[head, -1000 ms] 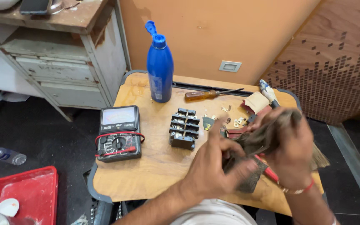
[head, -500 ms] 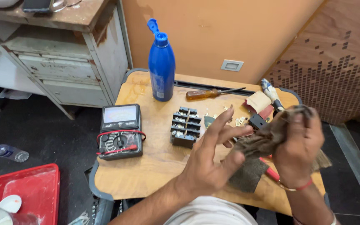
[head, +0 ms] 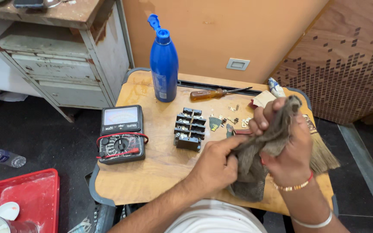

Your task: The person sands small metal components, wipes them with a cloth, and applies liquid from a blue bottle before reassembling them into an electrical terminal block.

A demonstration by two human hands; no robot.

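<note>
My right hand [head: 286, 142] grips a bunched grey-brown rag [head: 255, 164] above the right side of a small wooden table [head: 152, 172]. My left hand [head: 214, 166] pinches the lower part of the same rag, fingers pressed into the cloth. A black block with several rows of terminals [head: 189, 128] stands just left of my hands. Small brass and metal parts [head: 234, 120] lie scattered behind my hands. Whatever is inside the rag is hidden.
An analog multimeter with red leads [head: 121, 134] lies at the table's left. A blue bottle [head: 164, 64] and an orange-handled screwdriver [head: 214, 93] are at the back. A brush [head: 322, 151] lies under my right hand. A red tray [head: 20, 200] and a plastic bottle [head: 6, 158] are on the floor.
My left hand's fingers were spread half a second ago; they have closed onto the rag. The right hand kept hold of the rag and lifted its top end slightly.
</note>
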